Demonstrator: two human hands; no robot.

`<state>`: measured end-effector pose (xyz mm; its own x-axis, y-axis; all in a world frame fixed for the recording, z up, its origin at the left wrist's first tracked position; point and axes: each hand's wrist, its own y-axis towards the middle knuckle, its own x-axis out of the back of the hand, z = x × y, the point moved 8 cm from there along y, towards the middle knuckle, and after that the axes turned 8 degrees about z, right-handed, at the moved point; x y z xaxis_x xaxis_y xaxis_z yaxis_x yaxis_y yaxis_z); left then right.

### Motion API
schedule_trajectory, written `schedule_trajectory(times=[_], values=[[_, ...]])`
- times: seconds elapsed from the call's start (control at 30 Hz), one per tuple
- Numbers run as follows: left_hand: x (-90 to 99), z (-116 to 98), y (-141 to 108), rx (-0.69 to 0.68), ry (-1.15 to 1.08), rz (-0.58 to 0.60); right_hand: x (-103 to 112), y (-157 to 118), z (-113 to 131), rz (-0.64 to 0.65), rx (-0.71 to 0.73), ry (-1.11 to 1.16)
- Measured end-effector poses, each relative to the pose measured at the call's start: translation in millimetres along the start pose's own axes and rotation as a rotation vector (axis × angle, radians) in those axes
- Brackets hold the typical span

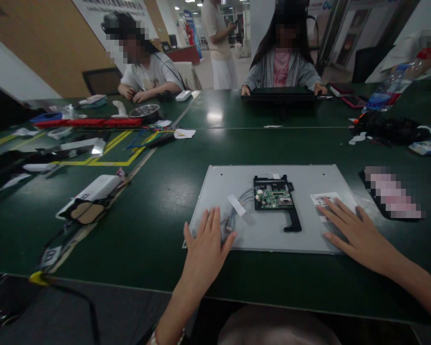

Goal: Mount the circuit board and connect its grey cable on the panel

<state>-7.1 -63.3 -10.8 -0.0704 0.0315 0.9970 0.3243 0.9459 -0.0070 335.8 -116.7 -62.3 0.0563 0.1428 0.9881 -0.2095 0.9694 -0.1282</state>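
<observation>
A flat light-grey panel lies on the green table in front of me. Near its middle sits a green circuit board in a black plastic bracket. Grey cables run left from the board, under a strip of white tape. My left hand rests over the panel's front left corner, fingers spread, beside the cable ends. On the right, my right hand lies with spread fingers over the panel's edge, its fingertips on a white printed label. Neither hand grips anything.
A phone lies right of the panel. To the left are a wrapped battery pack with a cable, a red strip and loose wires. A plastic bottle stands far right. Two people sit across the table, one holding a dark screen.
</observation>
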Motion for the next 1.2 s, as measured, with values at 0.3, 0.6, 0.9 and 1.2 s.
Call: schedule_trajectory(times=[0.3,0.6,0.9,1.2], values=[[-5.8,5.2,-4.5,0.061,0.019,-0.114,-2.9,-0.5,-34.5,-0.071,-0.044,0.013],[19.8,14.4,-22.7,0.123,-0.196,-0.394,-7.2,14.2,-10.5,-0.049,0.015,0.050],[32.1,20.4,-33.9,0.116,-0.295,-0.551,3.0,46.2,47.3,-0.080,0.053,0.067],[30.3,26.0,-33.4,0.104,-0.395,-0.558,15.5,81.4,107.5,-0.121,0.184,0.133]])
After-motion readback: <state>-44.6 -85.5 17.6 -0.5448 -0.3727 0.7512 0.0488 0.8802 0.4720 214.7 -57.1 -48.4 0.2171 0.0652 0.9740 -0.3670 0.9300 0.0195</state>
